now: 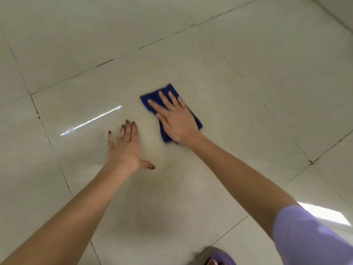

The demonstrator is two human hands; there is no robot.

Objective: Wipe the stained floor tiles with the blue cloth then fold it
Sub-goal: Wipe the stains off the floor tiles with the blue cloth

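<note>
A blue cloth (152, 99) lies folded flat on a pale beige floor tile (219, 96) near the middle of the view. My right hand (175, 119) presses flat on top of it, fingers spread and pointing up-left, covering most of the cloth. My left hand (125, 148) rests flat on the same tile to the lower left of the cloth, fingers apart, holding nothing, about a hand's width away from it. The tile around the hands looks faintly dull and smeared.
Dark, chipped grout lines (107, 63) run between the large tiles. A bright streak of reflected light (91, 120) lies left of my hands. A lilac sleeve (301, 236) and a lilac slipper (221, 258) show at the bottom right.
</note>
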